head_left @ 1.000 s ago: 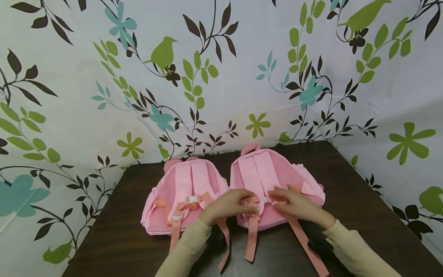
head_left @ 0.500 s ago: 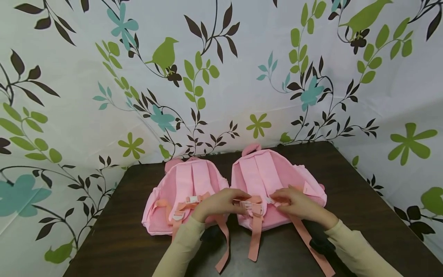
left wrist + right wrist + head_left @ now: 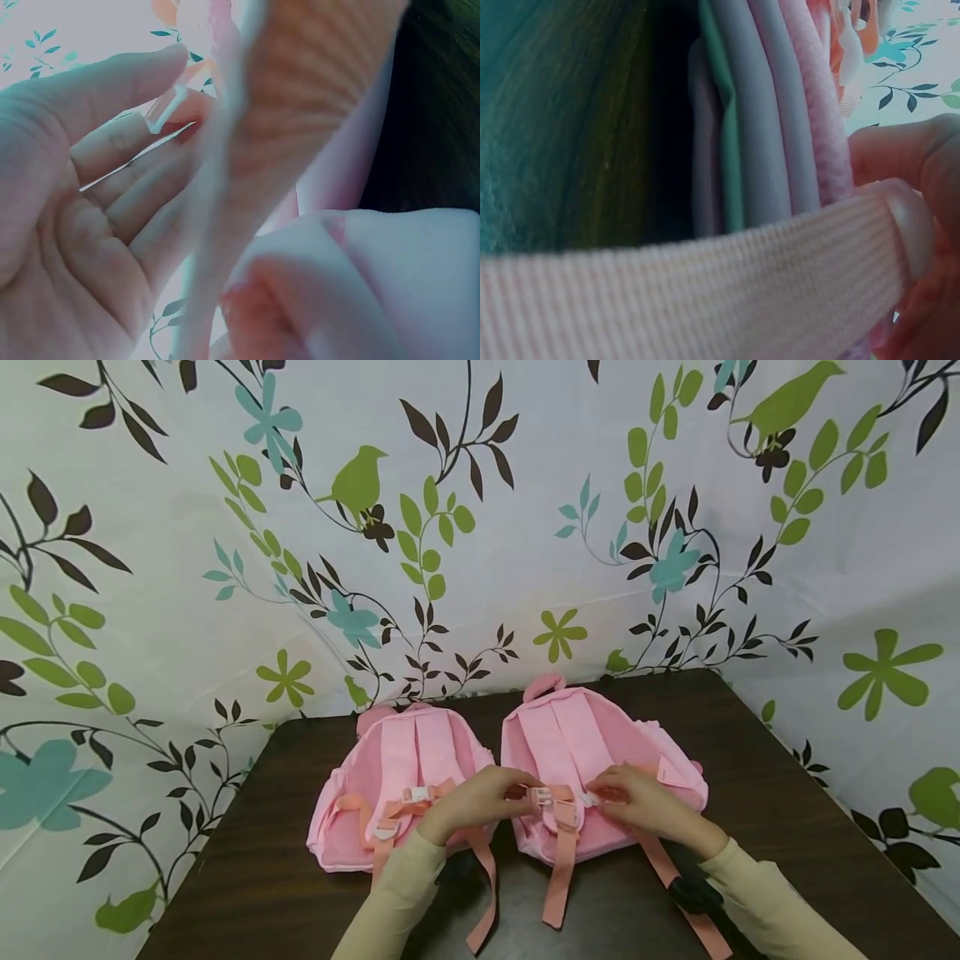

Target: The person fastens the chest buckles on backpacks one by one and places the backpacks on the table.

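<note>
Two pink backpacks lie side by side, straps up. In the head view, both hands work over the lower part of the right backpack (image 3: 555,735). My left hand (image 3: 480,797) pinches a pale plastic buckle half (image 3: 540,796) on an orange strap, thumb and fingertips at its left end. Facing it, my right hand (image 3: 648,797) pinches the other, white buckle half (image 3: 589,798), partly hidden by the fingers. A short gap separates the halves. The left wrist view shows the buckle (image 3: 169,109) at the fingertips; a blurred strap (image 3: 300,82) crosses in front.
The left backpack (image 3: 397,735) lies close beside the right one, its chest buckle (image 3: 416,794) joined. Loose orange strap ends (image 3: 558,885) hang toward the front of the dark wooden table (image 3: 247,860). A leaf-and-bird patterned cloth (image 3: 480,527) stands behind.
My left hand has shifted slightly left, uncovering its buckle half, which now points toward the right hand. The dangling strap below has swung right. My right hand has barely moved.
</note>
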Motion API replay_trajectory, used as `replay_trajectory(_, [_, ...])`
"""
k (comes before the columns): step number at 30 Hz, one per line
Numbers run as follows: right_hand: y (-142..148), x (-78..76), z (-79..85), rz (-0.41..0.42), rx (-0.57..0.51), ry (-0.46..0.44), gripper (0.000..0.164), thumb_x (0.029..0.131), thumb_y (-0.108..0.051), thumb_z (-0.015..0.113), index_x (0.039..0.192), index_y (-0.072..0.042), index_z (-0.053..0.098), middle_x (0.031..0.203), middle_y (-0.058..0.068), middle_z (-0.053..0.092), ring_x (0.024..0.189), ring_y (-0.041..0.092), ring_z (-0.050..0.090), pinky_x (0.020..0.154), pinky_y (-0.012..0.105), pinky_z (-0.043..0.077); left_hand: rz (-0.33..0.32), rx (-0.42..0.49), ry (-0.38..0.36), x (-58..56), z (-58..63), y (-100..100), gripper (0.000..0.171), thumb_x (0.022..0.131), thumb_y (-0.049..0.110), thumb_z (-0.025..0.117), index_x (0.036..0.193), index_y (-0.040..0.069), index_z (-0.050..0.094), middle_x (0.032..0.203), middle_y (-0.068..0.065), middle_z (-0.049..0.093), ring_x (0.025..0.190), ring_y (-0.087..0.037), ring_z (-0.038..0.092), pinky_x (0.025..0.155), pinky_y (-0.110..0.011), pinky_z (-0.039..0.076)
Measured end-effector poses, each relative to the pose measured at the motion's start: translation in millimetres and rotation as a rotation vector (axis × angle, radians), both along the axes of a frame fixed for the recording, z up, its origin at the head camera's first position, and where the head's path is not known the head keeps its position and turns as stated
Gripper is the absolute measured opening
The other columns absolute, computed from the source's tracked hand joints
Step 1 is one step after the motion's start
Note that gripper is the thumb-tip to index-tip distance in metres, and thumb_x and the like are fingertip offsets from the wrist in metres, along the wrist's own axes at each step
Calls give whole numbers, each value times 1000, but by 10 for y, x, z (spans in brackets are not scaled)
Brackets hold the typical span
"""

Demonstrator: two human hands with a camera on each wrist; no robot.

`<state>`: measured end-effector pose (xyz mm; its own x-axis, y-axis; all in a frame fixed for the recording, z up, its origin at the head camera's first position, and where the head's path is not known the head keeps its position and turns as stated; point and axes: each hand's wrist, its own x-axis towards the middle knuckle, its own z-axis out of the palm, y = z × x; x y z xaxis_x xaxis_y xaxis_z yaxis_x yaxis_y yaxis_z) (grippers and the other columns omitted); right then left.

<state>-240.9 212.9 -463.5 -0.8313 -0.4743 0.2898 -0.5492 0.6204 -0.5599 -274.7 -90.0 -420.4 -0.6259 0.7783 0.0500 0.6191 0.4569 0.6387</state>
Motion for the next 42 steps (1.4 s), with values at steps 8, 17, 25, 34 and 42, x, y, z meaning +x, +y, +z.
replay_trajectory(8, [2,-40,0,52,-9,14,22,90,-15,76,111,-8,74,105,-2,70,97,19,62,86,36,55,-4,97,84,9,-25,4,29,99,23,68,126,14,70,112,7,69,95,-4,62,88,-24,53])
replay_trajectory(17, [29,-100,60,67,-21,-10,21,91,-15,75,111,-10,69,103,-5,65,93,13,59,87,34,55,27,155,142,2,10,85,38,102,38,61,132,16,67,125,7,68,118,-5,61,100,-29,49])
replay_trajectory(25, [12,-117,159,12,-140,-125,28,96,-21,71,119,-8,64,107,-1,64,98,17,59,94,35,54,102,315,87,54,15,150,38,101,36,62,133,16,67,129,5,67,120,-11,62,100,-33,50])
replay_trajectory(34, [-39,-109,265,-61,-230,-154,26,97,-20,69,120,-8,66,110,2,67,99,21,61,90,25,53,184,458,-30,125,-1,239,34,101,31,64,133,19,65,128,8,67,121,-13,62,100,-32,50])
replay_trajectory(42, [-71,-83,335,-143,-300,-145,32,97,-26,69,123,-7,65,111,6,67,94,22,61,83,22,53,171,503,-97,134,-40,333,31,102,15,61,132,9,61,121,-8,69,112,-23,67,94,-28,52])
